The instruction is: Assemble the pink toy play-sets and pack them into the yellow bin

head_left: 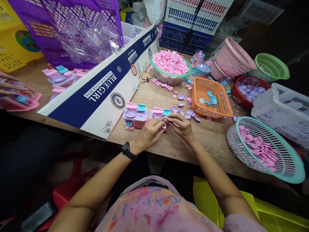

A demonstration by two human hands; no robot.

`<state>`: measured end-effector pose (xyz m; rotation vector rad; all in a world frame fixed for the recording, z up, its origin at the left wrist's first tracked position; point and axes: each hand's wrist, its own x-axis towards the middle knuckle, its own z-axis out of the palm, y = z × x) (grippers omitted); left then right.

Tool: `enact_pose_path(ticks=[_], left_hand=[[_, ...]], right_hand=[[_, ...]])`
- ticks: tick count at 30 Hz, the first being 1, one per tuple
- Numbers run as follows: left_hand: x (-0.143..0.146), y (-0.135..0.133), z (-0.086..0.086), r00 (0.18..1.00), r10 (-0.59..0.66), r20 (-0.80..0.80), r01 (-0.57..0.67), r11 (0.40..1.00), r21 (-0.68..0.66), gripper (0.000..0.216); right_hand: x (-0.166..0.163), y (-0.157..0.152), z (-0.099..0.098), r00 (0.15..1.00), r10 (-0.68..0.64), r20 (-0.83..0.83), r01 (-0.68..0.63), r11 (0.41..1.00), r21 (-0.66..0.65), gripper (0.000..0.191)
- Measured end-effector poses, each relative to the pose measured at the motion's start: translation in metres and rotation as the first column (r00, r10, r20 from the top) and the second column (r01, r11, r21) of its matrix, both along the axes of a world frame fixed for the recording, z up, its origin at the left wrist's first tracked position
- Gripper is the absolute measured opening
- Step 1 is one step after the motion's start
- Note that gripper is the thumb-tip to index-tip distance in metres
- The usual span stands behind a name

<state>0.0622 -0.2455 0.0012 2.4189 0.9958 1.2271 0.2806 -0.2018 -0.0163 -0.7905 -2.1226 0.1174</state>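
Wood table (154,96) cluttered w/ baskets | L hand (151,132) + R hand (182,126) grips pinched on toy set (159,113)

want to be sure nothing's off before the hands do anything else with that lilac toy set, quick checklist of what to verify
1. Both hands on the piece: left hand and right hand meet over the lilac toy set at the table edge. ok
2. Firm grip: the fingers hide the contact. cannot tell
3. Finished set kept apart: a second toy set stands beside the left hand, not touching it. ok
4. Spare parts at hand: loose lilac plates lie just past the right hand. ok
5. Teal pieces in stock: some lie in the orange basket. ok
6. Part seated on the set: hidden under the hands. cannot tell
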Motion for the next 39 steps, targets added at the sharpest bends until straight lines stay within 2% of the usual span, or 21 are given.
enact_pose_path(ticks=[2,5,10,15,21,25,27,29,31,33,36,39], left_hand=[[0.005,0.004,0.0,0.994,-0.008,-0.11,0.012,0.999,0.038,0.012],[0.006,0.007,-0.001,0.983,0.014,-0.181,-0.003,0.998,0.061,0.016],[0.005,0.004,-0.003,0.977,0.015,-0.213,-0.008,0.999,0.031,0.023],[0.003,0.003,-0.006,0.976,0.008,-0.216,-0.006,1.0,0.007,0.039],[0.002,0.005,-0.003,0.979,-0.024,-0.202,0.015,0.999,-0.046,0.043],[-0.001,-0.004,0.004,0.999,-0.03,0.026,0.033,0.993,-0.116,0.029],[-0.006,-0.013,0.003,0.984,0.06,0.168,-0.038,0.991,-0.128,0.022],[-0.014,-0.022,0.0,0.95,0.2,0.239,-0.173,0.976,-0.131,0.02],[-0.025,-0.028,-0.003,0.912,0.328,0.246,-0.306,0.944,-0.125,0.019],[-0.039,-0.029,-0.006,0.884,0.405,0.232,-0.393,0.914,-0.099,0.02],[-0.056,-0.022,-0.007,0.876,0.437,0.204,-0.437,0.898,-0.045,0.021],[-0.068,-0.01,-0.006,0.903,0.395,0.169,-0.402,0.916,0.011,0.027]], right_hand=[[0.004,0.003,0.003,0.999,0.049,0.021,-0.05,0.999,0.016,0.018],[0.006,0.004,0.005,0.996,0.056,0.063,-0.059,0.998,0.033,0.018],[0.007,-0.001,0.009,0.976,0.012,0.218,-0.011,1.0,-0.003,0.021],[0.004,-0.007,0.014,0.946,0.007,0.324,0.004,0.999,-0.033,0.022],[-0.004,-0.018,0.004,0.992,-0.07,0.105,0.068,0.998,0.015,0.028],[-0.008,-0.025,0.019,0.997,-0.075,0.028,0.077,0.992,-0.095,0.024],[-0.017,-0.032,0.03,0.992,-0.124,-0.012,0.121,0.985,-0.125,0.021],[-0.032,-0.04,0.039,0.991,-0.119,-0.06,0.108,0.98,-0.17,0.02],[-0.053,-0.047,0.043,0.996,-0.023,-0.091,0.0,0.969,-0.246,0.018],[-0.074,-0.047,0.043,0.993,0.074,-0.089,-0.098,0.947,-0.307,0.02],[-0.099,-0.035,0.041,0.989,0.113,-0.093,-0.138,0.935,-0.326,0.019],[-0.111,-0.017,0.04,0.982,0.14,-0.128,-0.173,0.938,-0.301,0.016]])
